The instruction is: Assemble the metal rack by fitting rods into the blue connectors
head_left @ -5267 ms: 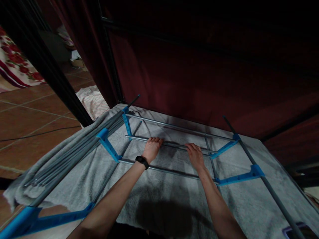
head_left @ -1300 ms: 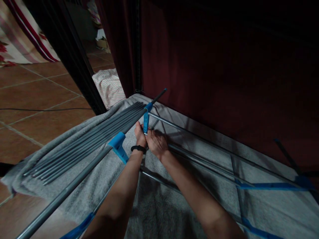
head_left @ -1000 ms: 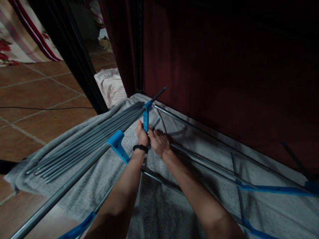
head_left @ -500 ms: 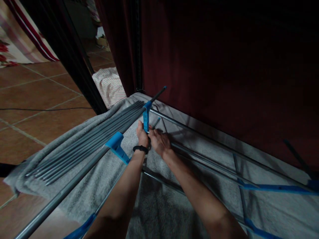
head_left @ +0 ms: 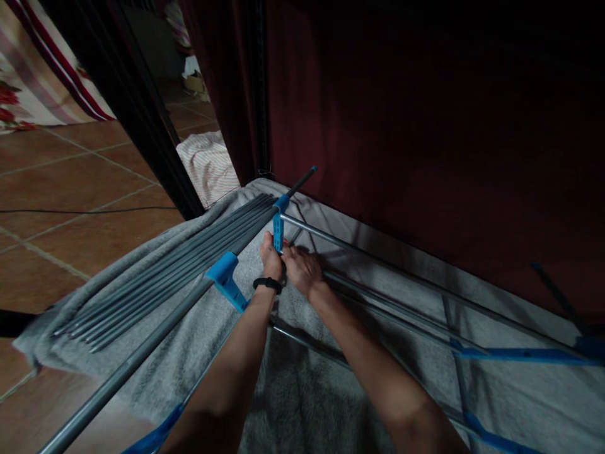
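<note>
A metal rack frame of grey tubes and blue plastic brackets lies on a grey towel (head_left: 302,391). My left hand (head_left: 270,257), with a black wristband, is wrapped around the lower end of an upright blue bracket (head_left: 278,222) at the frame's far left corner. Pressed against it from the right, my right hand (head_left: 302,270) is closed on the end of a grey crossbar (head_left: 378,302) where it meets that bracket. A second blue bracket (head_left: 223,277) sits on the long side tube (head_left: 142,354) nearer to me.
A bundle of loose grey tubes (head_left: 170,265) lies on the towel at left. A dark red fabric wall (head_left: 425,157) rises behind the frame. Brown floor tiles (head_left: 70,202), a striped cloth (head_left: 210,165) and a black post (head_left: 142,113) are at left. More blue brackets (head_left: 520,354) lie at right.
Five seconds ago both hands lay on the middle crossbars. They moved to the far left corner bracket and have stayed clasped there, shifting only slightly over the last second.
</note>
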### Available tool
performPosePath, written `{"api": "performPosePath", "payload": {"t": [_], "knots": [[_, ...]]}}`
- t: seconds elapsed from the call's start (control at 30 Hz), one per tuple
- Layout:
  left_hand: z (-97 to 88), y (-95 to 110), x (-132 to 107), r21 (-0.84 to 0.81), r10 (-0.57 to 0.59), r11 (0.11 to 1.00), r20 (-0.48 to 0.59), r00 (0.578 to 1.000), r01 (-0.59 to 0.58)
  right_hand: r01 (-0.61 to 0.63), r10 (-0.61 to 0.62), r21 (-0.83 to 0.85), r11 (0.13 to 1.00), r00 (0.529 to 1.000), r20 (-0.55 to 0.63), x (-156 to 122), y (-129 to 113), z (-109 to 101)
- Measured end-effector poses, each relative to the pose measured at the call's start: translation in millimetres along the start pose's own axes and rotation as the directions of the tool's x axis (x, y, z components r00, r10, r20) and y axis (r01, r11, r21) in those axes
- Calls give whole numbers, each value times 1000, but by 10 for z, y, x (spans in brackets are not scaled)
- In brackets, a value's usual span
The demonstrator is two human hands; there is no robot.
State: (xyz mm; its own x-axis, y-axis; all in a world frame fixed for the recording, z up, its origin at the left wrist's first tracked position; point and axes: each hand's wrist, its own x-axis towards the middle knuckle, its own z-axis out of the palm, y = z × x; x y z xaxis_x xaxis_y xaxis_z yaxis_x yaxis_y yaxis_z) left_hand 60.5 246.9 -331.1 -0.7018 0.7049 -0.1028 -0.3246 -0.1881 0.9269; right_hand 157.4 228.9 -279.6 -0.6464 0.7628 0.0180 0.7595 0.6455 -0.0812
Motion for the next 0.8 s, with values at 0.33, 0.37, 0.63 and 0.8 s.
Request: {"api": "performPosePath", "payload": {"t": [0.33,0.37,0.63,0.8], "knots": [[-30,-40,25,-42,-38,998,-13,999,38,-10,15,22,1000,972,-234,-210,-79,54],[-38,-37,21,-35,-51,998,3,999,51,5,3,29,1000,963,-268,-314,-106,41],[-23,325,-82,78,273,960,-41,961,-269,-18,-11,-43,999,809,-587,-1001,-73,-458],[154,725,-188,-6,437,900,13,900,-436,-219,95,-118,969,763,-640,-924,208,-905]]}}
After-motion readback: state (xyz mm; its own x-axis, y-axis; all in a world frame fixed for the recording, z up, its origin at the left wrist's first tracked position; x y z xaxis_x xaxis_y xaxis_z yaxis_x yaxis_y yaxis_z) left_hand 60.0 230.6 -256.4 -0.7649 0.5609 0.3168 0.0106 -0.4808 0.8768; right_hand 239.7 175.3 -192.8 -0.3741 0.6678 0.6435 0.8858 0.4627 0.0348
